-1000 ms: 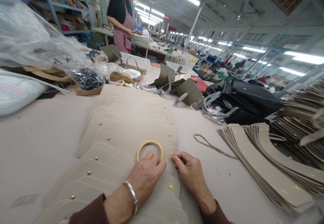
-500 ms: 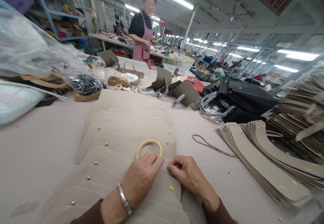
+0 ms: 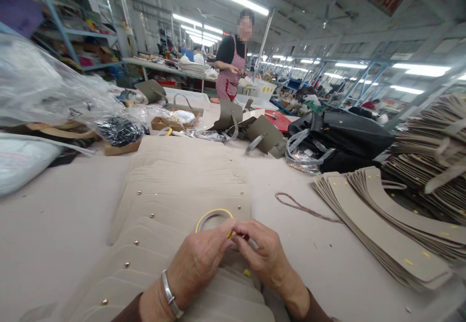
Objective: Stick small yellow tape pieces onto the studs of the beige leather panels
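Note:
My left hand [image 3: 202,254], with a silver bracelet on the wrist, is closed on a narrow roll of yellow tape [image 3: 211,212]. The roll stands tilted above overlapping beige panels [image 3: 185,195] with small metal studs along their edges. Fingers pinched together, my right hand [image 3: 264,249] meets the left fingertips at the near side of the roll. What lies between its fingertips is too small and hidden to make out. A small yellow tape piece [image 3: 247,273] sits on a panel just below the right hand.
Right of the panels lie a brown cord loop [image 3: 302,205] and stacks of curved beige strips [image 3: 378,225] with yellow marks. Black bags [image 3: 353,137], olive pieces [image 3: 264,135] and plastic wrapping [image 3: 47,79] line the far side. A person in a checked apron [image 3: 233,69] stands beyond.
My hands have come together; the right moved left to the tape roll, and the left hand turned around it. The person beyond has shifted to the right in view.

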`<move>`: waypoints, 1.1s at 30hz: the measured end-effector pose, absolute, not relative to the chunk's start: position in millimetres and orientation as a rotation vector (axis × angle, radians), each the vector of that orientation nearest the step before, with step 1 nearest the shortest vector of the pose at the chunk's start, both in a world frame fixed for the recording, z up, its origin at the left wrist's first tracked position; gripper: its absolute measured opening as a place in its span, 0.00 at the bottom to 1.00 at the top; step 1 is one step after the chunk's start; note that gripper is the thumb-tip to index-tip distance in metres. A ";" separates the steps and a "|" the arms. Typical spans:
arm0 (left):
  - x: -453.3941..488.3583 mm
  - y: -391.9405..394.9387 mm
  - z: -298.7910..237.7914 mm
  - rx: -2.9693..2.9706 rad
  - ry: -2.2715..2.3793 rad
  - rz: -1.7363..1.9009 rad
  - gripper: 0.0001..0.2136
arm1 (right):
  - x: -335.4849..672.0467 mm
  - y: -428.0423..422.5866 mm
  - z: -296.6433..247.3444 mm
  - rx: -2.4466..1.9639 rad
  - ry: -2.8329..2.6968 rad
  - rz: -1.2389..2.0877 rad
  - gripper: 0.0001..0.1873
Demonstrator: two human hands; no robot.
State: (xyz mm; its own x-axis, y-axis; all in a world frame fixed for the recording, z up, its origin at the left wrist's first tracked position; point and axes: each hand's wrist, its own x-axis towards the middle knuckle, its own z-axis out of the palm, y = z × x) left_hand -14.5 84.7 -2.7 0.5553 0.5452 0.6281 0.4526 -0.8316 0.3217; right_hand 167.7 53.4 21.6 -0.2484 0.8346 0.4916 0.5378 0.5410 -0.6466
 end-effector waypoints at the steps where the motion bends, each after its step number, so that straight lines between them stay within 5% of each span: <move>1: -14.1 84.2 -2.9 2.661 0.857 1.142 0.15 | 166.1 53.6 19.8 -1.103 -1.951 0.400 0.10; 12: -13.2 81.6 4.5 2.573 0.947 0.944 0.13 | 156.6 49.7 7.4 -1.203 -1.890 0.127 0.09; 19: -9.8 78.1 6.8 2.664 0.978 1.008 0.14 | 148.7 51.3 14.5 -1.513 -1.405 0.835 0.07; 23: -10.3 74.5 12.8 2.693 0.975 1.078 0.12 | 164.1 62.9 12.2 -1.588 -1.165 0.928 0.09; 33: -14.4 94.9 18.1 2.774 1.249 0.274 0.08 | 188.0 73.0 -3.5 -1.546 -1.344 0.936 0.13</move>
